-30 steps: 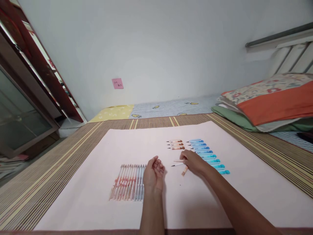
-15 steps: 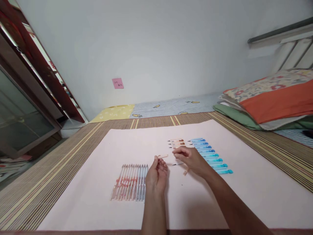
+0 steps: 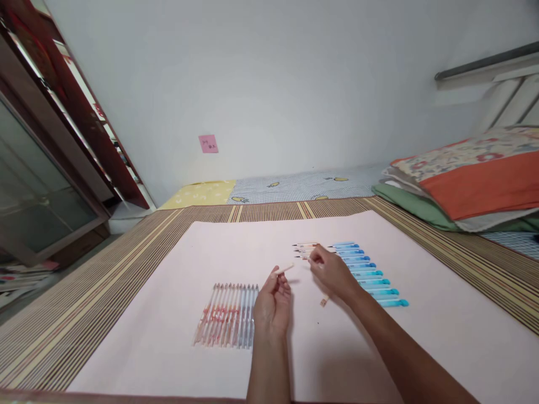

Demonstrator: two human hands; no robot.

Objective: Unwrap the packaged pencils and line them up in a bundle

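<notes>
My left hand is raised a little above a pale pink sheet, its fingers pinched on a small cream pen cap. My right hand lies further right with its fingertips closed over the row of brown pens; what it grips there is hidden. A brown pen end sticks out under the right wrist. A row of blue pens lies just right of that hand. A row of clear pens lies left of my left hand.
The sheet rests on a striped mat over a bed. Folded bedding with an orange and floral cover is stacked at the right. A dark wood and glass cabinet stands at the left, and a pink note sticks to the wall.
My left hand went from open and empty to pinching the cream cap. My right hand moved from the loose pen up to the row of brown pens.
</notes>
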